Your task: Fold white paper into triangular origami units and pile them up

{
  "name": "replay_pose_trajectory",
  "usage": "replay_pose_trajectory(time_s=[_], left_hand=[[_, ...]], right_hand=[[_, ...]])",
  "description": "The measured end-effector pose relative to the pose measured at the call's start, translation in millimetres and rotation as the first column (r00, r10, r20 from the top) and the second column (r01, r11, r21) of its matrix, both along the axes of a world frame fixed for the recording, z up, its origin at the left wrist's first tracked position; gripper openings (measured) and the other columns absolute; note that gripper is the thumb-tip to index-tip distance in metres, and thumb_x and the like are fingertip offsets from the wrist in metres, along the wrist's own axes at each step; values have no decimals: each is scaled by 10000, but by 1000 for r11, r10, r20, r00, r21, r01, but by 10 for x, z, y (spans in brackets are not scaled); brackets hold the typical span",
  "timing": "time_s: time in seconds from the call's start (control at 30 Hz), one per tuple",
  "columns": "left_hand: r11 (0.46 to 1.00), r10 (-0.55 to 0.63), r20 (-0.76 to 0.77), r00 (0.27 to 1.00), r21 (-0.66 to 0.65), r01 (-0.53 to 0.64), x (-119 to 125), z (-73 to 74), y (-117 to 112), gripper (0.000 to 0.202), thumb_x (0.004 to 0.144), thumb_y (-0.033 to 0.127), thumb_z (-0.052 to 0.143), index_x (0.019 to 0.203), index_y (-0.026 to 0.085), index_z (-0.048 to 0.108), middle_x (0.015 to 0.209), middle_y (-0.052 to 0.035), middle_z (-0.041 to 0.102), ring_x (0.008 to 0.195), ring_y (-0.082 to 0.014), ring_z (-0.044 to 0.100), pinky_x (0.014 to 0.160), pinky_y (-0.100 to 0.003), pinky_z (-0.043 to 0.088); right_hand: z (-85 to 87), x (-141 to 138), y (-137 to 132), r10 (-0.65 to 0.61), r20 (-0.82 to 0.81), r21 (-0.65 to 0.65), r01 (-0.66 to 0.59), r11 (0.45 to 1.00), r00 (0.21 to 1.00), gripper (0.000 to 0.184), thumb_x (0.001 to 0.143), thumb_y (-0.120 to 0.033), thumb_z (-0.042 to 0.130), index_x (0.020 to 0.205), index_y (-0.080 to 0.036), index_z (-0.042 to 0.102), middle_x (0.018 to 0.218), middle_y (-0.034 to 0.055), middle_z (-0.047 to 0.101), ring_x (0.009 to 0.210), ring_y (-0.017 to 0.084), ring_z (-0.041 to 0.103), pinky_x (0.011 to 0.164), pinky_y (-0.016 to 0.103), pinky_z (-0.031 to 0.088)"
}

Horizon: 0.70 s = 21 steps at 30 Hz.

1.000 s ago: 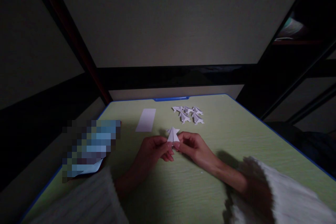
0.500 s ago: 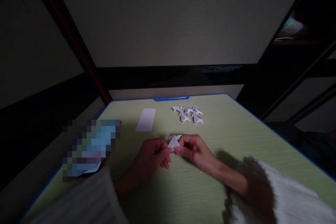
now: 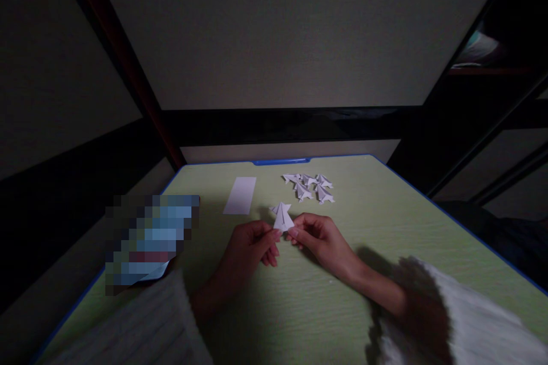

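Observation:
A small folded white paper figure (image 3: 282,217), like an origami frog, is held above the table between my two hands. My left hand (image 3: 252,244) pinches its lower left corner between thumb and fingers. With thumb and forefinger, my right hand (image 3: 323,238) grips the lower right corner. The figure's pointed end and two small side points face away from me. Beyond it, several similar folded paper figures (image 3: 303,192) lie grouped on the table. A flat white paper rectangle (image 3: 240,195) rests to their left.
The light green table (image 3: 363,319) has a blue rim and a blue handle-like strip (image 3: 281,162) at its far edge. At the left lies a blurred-out bluish object (image 3: 158,239). A pale panel (image 3: 274,34) rises behind the table.
The paper figure has been raised slightly and moved away from me, and more of it shows. My fingers have shifted to its lower corners. The grouped figures and the paper rectangle stay put.

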<state>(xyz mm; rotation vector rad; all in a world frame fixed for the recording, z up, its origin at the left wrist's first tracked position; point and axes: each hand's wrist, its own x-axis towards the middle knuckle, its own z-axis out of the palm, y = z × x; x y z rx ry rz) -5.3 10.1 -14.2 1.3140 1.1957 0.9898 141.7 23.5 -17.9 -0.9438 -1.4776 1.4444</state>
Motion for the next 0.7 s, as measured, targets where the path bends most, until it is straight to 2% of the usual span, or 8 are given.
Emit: replay_pose_trajectory(time_s=[0.37,0.7], left_hand=[[999,-29,36,999,27,28,9,18,15,161,655,241,502,532,136,510,408,53,500,335,-52,446,354,-158,353],[1000,-15,16,1000,-5,15,3,-4,-2,213,666,251,510,486,139,489,376,48,492,330,-55,448,371,-165,364]], right_hand=[[-7,17,20,10,16,30,-10,999,1000,254,669,-376,564,618,-133,511,535,-22,491,471,69,399,463,204,305],[7,10,9,-17,27,30,16,999,999,255,697,-357,541,587,-131,499,524,-26,476,458,61,382,451,198,290]])
